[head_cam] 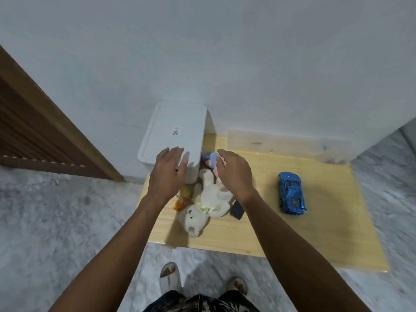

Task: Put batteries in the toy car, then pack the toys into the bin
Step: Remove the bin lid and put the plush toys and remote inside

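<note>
A white lidded bin (173,129) stands at the back left of a low wooden table (315,233), lid closed. My left hand (167,174) hovers over the bin's near edge, fingers spread and holding nothing. My right hand (234,172) is open just right of the bin, above a blue and pink soft toy (209,159). A cream teddy bear (207,203) lies face up below both hands. A small yellow and orange doll (183,199) lies at its left, a dark flat remote-like object (236,210) at its right. The blue toy car (291,192) sits apart to the right.
The table stands against a white wall (225,64) on a grey marbled floor (56,221). A brown slatted door and wooden frame (33,131) are to the left. My sandalled feet (171,275) are just before the table's near edge.
</note>
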